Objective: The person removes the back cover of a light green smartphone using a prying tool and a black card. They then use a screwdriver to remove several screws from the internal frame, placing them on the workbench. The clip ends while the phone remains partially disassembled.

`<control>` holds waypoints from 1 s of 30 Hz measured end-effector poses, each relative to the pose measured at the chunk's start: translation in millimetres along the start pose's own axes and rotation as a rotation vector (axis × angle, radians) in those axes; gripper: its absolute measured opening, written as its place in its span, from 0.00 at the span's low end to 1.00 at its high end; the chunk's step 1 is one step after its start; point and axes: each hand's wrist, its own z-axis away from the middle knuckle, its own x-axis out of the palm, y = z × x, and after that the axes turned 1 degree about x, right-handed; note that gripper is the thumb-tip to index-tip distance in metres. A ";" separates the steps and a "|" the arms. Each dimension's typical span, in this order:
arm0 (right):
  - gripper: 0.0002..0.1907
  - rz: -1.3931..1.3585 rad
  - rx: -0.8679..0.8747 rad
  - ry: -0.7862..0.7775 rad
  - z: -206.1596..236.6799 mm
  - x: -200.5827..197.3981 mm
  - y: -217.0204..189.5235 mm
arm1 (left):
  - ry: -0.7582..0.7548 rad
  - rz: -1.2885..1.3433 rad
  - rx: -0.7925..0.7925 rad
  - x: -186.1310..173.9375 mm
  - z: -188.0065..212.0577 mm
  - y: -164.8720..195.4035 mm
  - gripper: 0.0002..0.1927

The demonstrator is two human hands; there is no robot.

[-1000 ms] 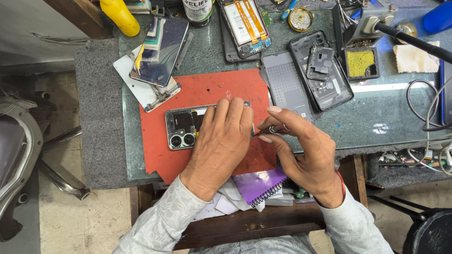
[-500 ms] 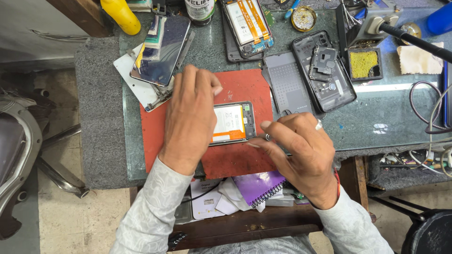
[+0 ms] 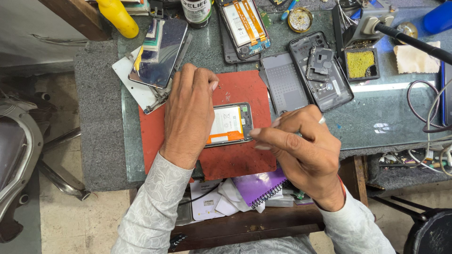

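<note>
Left hand (image 3: 188,115) flat on opened phone (image 3: 230,124), right hand (image 3: 301,148) pinched at its edge

Workbench (image 3: 376,122) w/ dark green glass top, grey felt strip down its left edge. Directly on it: red work mat (image 3: 235,162) in the middle, white plate (image 3: 134,84) at upper left under a dark phone screen, grey back cover (image 3: 285,84) & black phone frame (image 3: 325,70) side by side right of the mat, yellow sponge tray (image 3: 360,63), beige cloth (image 3: 416,59) far right.
</note>
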 end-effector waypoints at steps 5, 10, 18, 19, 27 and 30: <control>0.21 0.021 -0.009 -0.052 0.3 -2.5 2.8 | -0.008 0.055 0.032 -16.9 5.3 10.0 0.12; 0.22 0.036 0.018 -0.062 -2.3 -1.1 1.7 | -0.200 0.375 0.135 -34.8 23.3 28.9 0.18; 0.23 -0.074 -0.028 -0.116 -3.2 -0.2 0.4 | -0.294 0.575 0.084 -28.6 39.9 41.2 0.16; 0.24 -0.078 -0.013 -0.108 -1.4 1.3 0.1 | -0.261 0.543 0.070 -26.3 40.0 41.8 0.15; 0.25 -0.037 0.036 -0.038 -0.3 0.0 0.3 | -0.202 0.540 0.016 -27.2 39.4 49.5 0.18; 0.26 -0.098 0.029 -0.108 -5.1 -4.5 -0.9 | -0.235 0.787 -0.010 -28.7 36.3 48.8 0.16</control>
